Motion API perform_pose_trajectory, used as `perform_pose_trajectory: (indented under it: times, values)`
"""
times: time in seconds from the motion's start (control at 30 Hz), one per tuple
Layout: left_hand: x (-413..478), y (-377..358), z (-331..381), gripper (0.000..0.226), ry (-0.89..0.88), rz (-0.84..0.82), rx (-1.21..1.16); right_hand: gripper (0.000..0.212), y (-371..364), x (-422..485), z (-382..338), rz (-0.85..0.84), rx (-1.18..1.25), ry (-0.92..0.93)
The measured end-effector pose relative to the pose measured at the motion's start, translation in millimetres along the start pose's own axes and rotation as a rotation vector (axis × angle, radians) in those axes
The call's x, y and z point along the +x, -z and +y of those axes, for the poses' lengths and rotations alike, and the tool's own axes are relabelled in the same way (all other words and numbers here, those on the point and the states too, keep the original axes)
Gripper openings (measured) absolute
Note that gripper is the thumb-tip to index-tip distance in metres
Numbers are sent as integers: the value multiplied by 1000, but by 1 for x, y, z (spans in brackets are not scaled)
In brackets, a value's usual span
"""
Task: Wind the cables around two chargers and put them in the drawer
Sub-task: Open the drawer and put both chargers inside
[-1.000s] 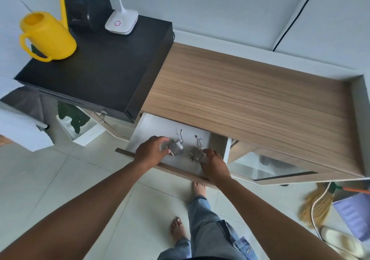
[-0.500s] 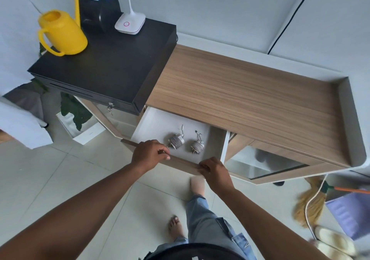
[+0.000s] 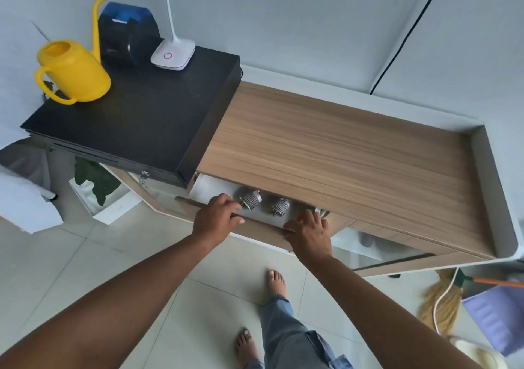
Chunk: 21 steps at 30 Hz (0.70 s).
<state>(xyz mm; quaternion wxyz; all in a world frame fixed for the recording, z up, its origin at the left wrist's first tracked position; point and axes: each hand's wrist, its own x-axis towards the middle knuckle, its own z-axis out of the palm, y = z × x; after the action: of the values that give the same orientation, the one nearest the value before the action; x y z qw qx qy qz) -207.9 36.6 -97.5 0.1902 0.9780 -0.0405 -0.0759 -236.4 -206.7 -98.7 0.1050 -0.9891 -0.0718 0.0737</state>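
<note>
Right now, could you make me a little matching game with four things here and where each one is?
Things:
1. yellow watering can
2. two wound chargers
3. broom
4. left hand

Places:
A. inside the part-open drawer
B. on the floor at the right
C. on the drawer's front edge
D. on the black box

Pairs: 1-D, 2-A, 3-B, 4-C
</note>
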Motion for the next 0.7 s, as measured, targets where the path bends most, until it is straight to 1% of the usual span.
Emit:
perform_pose_trajectory:
  times: [0.07,0.17,0.2,0.27,0.37,0.43,0.53,0.63,0.7]
  values:
    - [9,1,3,46,-51,52,86,48,0,8,6,53,-49,2]
    - [23,5,6,70,-146,152,246,75,6,22,13,62,-87,-20]
    - [30,6,6,78,-178,161,288,81,7,27,16,58,-82,-22]
    - [43,7,5,87,-218,120,342,89,9,35,20,43,-53,-12]
    - [62,6,4,85,-227,-16,387,88,11,49,27,-36,-23,0]
    - [70,5,4,80,-218,-65,401,84,13,57,30,-76,-43,8]
    - [80,5,7,76,-209,-36,381,80,12,65,31,-66,-76,-4]
    - [86,5,12,74,-202,11,387,78,5,67,35,1,-120,-1]
    - [89,5,16,75,-193,22,395,78,5,67,39,14,-142,1]
